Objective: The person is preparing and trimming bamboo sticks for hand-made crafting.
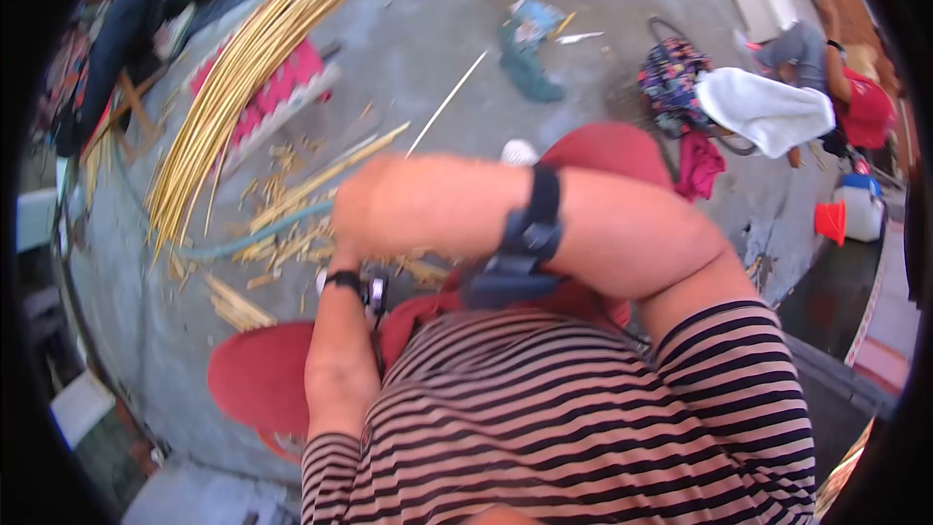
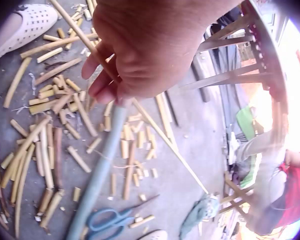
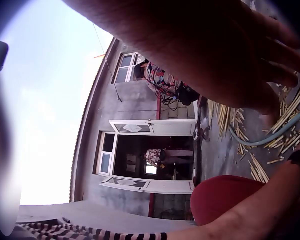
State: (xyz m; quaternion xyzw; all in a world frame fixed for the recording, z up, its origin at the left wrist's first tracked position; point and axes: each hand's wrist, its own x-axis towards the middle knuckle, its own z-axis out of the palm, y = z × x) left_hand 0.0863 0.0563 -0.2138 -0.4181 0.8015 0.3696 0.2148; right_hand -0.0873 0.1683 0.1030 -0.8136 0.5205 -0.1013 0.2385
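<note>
Grey concrete floor [image 1: 418, 49]. Long bundle of pale canes [image 1: 262, 39] fanned across it, ahead and left. Blue-green hose [image 2: 101, 167] curves through the litter. Thin stick [image 2: 175, 152] slants through left hand [image 2: 145, 55], above floor; fingers curled round it. Right hand [image 1: 384, 206] blurred, close over left; fingers fairly straight, slightly parted, nothing seen in them. Blue-handled scissors [image 2: 126, 216] just beside hose. Short cut pieces [image 2: 44, 106] scattered about.

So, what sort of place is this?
Probably an outdoor yard beside a house, doubling as a workspace: bright sky shows above it, its white doors stand open, and cut stalk pieces litter the grey ground.
</note>
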